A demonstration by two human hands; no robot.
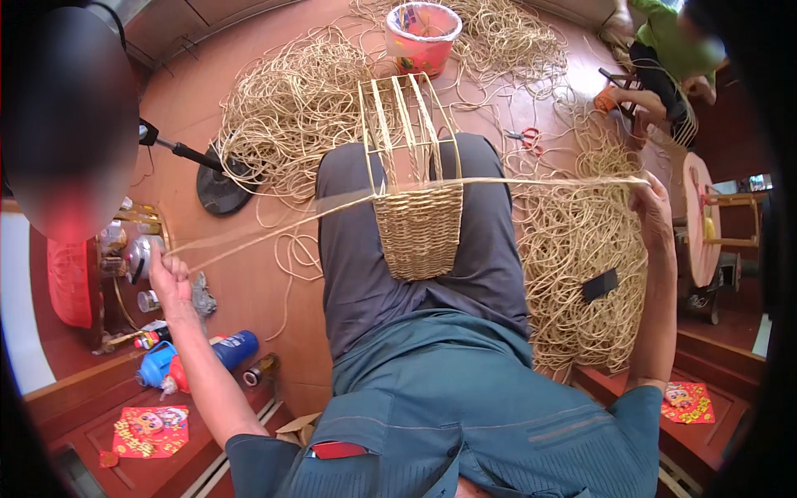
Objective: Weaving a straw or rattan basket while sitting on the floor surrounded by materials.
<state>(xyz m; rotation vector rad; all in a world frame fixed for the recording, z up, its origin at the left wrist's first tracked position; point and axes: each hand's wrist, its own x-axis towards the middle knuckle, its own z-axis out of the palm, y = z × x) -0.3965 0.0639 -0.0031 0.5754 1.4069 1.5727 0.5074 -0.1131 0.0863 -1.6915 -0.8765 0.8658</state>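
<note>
Between my knees rests a partly woven basket; its lower part is tightly woven, and bare frame rods rise beyond the weave. My left hand is stretched far out to the left, closed on a strand of cord that runs to the edge of the weave. A second, motion-blurred strand shows beside it. Out to the right, my right hand pinches another strand, pulled nearly level from the basket. Both strands look taut.
Piles of loose cord cover the floor ahead and to the right. Red-handled scissors, a dark flat object, a lined red bin and a black round stand base lie around. Another person sits far right.
</note>
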